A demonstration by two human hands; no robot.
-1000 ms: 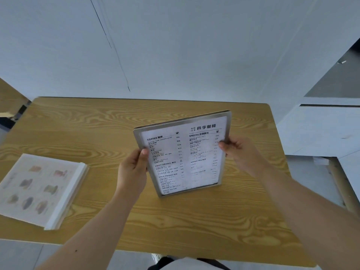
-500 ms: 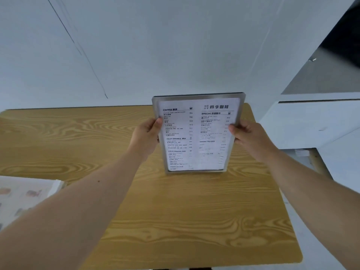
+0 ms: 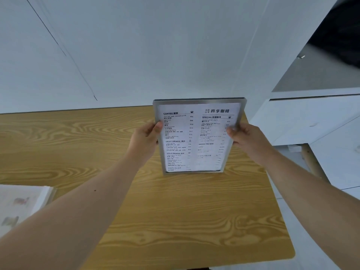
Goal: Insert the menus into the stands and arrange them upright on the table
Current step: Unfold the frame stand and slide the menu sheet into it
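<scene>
A metal-framed menu stand with a printed drinks menu inside stands upright near the far right corner of the wooden table, facing me. Its bottom edge looks level with the tabletop; whether it rests there I cannot tell. My left hand grips its left edge and my right hand grips its right edge, thumbs on the front. A second stand with a picture menu lies flat at the table's left edge, partly cut off by the frame.
A white wall runs along the table's far side. White counters or panels stand to the right, past the table's right edge, with a wooden leg below them.
Both hands have carried the menu stand from the table's middle toward the far right corner and turned it upright. The view has shifted right, so the flat menu now sits at the left border.
</scene>
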